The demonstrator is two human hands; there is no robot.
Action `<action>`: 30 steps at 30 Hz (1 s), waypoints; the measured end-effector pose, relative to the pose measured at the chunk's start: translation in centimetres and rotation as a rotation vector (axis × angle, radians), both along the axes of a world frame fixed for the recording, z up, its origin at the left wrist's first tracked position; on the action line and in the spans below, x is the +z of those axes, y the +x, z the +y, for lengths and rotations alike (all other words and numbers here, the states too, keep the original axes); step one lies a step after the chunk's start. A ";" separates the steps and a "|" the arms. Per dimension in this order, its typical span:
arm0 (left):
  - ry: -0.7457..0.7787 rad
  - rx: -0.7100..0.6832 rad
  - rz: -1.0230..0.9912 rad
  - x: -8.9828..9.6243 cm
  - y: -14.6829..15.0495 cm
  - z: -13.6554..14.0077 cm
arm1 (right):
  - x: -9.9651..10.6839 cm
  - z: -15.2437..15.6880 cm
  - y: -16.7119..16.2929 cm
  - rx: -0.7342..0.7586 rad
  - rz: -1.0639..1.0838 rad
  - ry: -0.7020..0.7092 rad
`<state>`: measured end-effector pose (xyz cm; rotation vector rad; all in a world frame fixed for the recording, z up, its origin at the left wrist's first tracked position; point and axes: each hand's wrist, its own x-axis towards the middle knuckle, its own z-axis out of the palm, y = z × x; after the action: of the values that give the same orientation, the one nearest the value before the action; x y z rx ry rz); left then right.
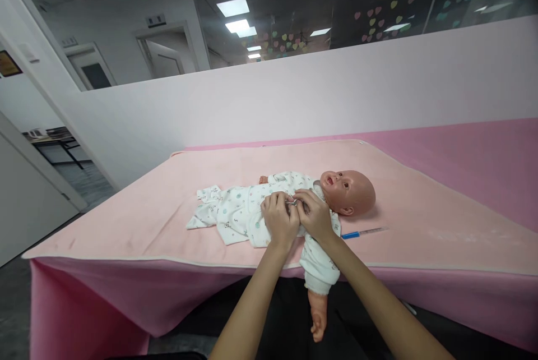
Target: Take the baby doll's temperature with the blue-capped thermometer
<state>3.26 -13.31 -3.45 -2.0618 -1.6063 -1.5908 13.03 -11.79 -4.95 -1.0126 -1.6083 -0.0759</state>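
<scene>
A baby doll (350, 192) lies on its back, its head to the right. It wears a white printed top (260, 225) and matching trousers (231, 203). My left hand (281, 217) is closed at the doll's chest, fingertips pinching the fabric of the top. Close beside it, my right hand (313, 214) pinches the same top near the collar. Between the fingertips the exact hold, perhaps on a fastening, is too small to make out. The doll's near arm (318, 315) hangs over the front edge of the table.
Beside the doll's head lies a thin clear stick with a blue end (352, 235), like a thermometer. A peach mat (420, 208) covers the table over a pink cloth (471, 164). A white partition (319, 96) with glass above stands behind.
</scene>
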 end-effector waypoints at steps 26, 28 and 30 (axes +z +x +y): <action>0.029 0.122 -0.099 0.1 0.4 -0.4 | 0.1 -0.3 0.1 0.002 0.050 -0.010; 0.028 0.130 -0.092 0.1 0.4 -0.4 | 0.1 -0.3 0.1 -0.003 0.060 -0.007; 0.017 0.120 -0.053 0.1 0.4 -0.5 | 0.2 -0.3 0.1 -0.008 0.067 -0.007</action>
<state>3.67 -13.77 -3.33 -1.8913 -1.6932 -1.6251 13.11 -12.14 -4.79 -1.0169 -1.5448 -0.0422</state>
